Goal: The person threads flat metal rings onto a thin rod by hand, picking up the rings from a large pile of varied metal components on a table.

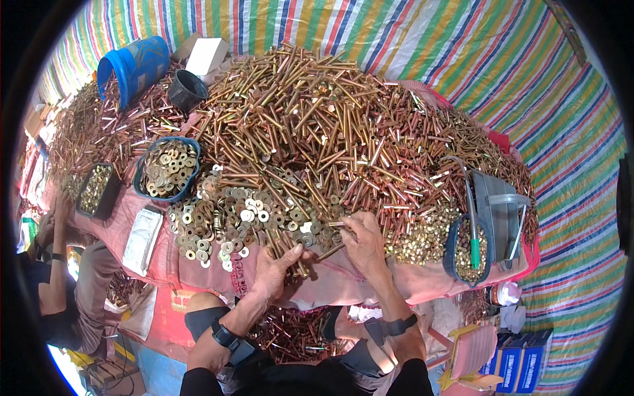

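My left hand (pixel 269 272) is closed around several brass-coloured metal bolts (pixel 281 244), which stick out past the thumb and fingers over the near edge of the table. Just to its right, my right hand (pixel 365 244) has its thumb and fingers bent together at a single bolt (pixel 331 251) that slants down toward the left hand. Whether something smaller sits between those fingertips is too small to tell. Beyond both hands lie loose flat washers (pixel 218 218), and behind these rises a large heap of bolts (pixel 317 125).
A blue tub of washers (pixel 168 169) and a dark tray of nuts (pixel 98 191) stand left. At right are loose nuts (pixel 422 241), a blue-rimmed tray (pixel 451 256) and a grey container (pixel 498 211). A tipped blue bucket (pixel 142 63) lies back left. Another person's arm (pixel 56 264) shows left.
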